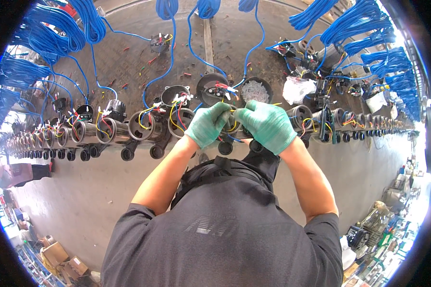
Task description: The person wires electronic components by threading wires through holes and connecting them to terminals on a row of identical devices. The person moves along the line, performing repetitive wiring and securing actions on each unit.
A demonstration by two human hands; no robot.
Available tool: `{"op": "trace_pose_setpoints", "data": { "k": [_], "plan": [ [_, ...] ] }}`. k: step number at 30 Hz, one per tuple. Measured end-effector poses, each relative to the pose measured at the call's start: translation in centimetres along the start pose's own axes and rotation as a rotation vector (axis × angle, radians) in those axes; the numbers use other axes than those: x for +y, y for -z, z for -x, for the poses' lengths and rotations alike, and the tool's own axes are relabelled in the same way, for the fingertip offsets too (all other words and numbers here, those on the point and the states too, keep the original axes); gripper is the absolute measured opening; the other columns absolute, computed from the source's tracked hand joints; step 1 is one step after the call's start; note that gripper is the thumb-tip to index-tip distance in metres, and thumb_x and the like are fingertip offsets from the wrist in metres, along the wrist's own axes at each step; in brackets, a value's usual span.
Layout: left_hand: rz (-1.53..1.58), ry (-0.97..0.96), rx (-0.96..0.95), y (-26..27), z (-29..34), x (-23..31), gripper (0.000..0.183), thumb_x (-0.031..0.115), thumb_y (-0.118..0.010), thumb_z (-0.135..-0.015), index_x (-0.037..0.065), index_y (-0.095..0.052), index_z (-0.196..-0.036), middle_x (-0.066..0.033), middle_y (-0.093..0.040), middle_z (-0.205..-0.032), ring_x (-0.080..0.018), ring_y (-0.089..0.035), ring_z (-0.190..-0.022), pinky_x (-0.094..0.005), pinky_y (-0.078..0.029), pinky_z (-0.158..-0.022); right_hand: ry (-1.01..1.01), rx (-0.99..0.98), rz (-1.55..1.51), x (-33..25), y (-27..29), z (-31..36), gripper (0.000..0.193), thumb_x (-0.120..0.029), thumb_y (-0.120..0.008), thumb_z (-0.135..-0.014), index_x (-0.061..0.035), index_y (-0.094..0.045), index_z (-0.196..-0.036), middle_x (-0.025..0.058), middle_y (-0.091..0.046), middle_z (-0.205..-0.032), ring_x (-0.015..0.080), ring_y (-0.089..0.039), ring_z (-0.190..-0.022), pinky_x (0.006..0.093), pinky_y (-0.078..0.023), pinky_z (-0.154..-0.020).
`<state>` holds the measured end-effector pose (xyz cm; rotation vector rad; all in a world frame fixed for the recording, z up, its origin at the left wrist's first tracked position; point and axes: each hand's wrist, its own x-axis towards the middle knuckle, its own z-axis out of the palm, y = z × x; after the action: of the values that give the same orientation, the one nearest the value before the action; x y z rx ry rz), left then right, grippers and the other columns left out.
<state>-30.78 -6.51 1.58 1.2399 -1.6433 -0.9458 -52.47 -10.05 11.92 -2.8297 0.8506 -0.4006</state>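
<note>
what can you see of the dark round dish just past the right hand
The dark round dish is open-topped, plastic or metal, I can't tell which. It sits face up on the brown worktop, holding many small clear-to-whitish pieces. The green-gloved right hand hides part of its near edge; whether they touch is unclear.

A workshop set up for electrical assembly: dark cylindrical housings (pixel 141 128) with red, yellow and blue wires (pixel 221 86) line the near edge of a long table (pixel 134 69), the row stretching off to left and right. Looped bundles of blue cable (pixel 352 24) crowd its far side, above a worn brown top littered with coloured scraps (pixel 152 60). Across the grey floor (pixel 91 191), cardboard boxes (pixel 56 253) sit at near left, piled goods (pixel 373 220) at near right.
</note>
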Motion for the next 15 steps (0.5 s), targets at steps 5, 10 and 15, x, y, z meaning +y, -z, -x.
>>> {"op": "trace_pose_setpoints", "data": {
  "k": [5, 10, 15],
  "plan": [
    [0.025, 0.01, -0.013, -0.1, 0.1, -0.1, 0.017, 0.01, -0.066, -0.103, 0.003, -0.069, -0.118, -0.0163, -0.077, -0.093, -0.0225, -0.076, -0.081, -0.036, -0.058, -0.074, -0.076, 0.081, 0.013, 0.3, -1.6, -0.1, 0.019, -0.011, -0.07, -0.088, -0.0098, -0.07, -0.107, 0.0106, -0.065, -0.088, 0.0329, -0.071, -0.077, 0.0435, -0.057, -0.065],
    [0.007, -0.023, -0.055, 0.2, 0.0, -0.6, 0.019, 0.008, -0.065, -0.103, 0.002, -0.066, -0.121, -0.017, -0.077, -0.095, -0.0231, -0.076, -0.085, -0.0367, -0.058, -0.078, -0.205, 0.147, -0.093, 0.0, -3.4, 0.0, 0.016, -0.013, -0.076, -0.089, -0.0079, -0.071, -0.104, 0.0142, -0.069, -0.091, 0.037, -0.07, -0.078, 0.0455, -0.055, -0.067],
    [0.122, 0.026, -0.149, 0.3, -0.1, -1.0, 0.023, 0.011, -0.064, -0.104, 0.001, -0.062, -0.125, -0.0172, -0.075, -0.097, -0.0232, -0.075, -0.089, -0.0356, -0.058, -0.082, -0.333, 0.265, -0.232, -0.7, -5.2, -0.1, 0.011, -0.015, -0.071, -0.095, -0.0067, -0.067, -0.101, 0.0179, -0.071, -0.092, 0.0397, -0.071, -0.082, 0.0467, -0.056, -0.071]
  ]
}}
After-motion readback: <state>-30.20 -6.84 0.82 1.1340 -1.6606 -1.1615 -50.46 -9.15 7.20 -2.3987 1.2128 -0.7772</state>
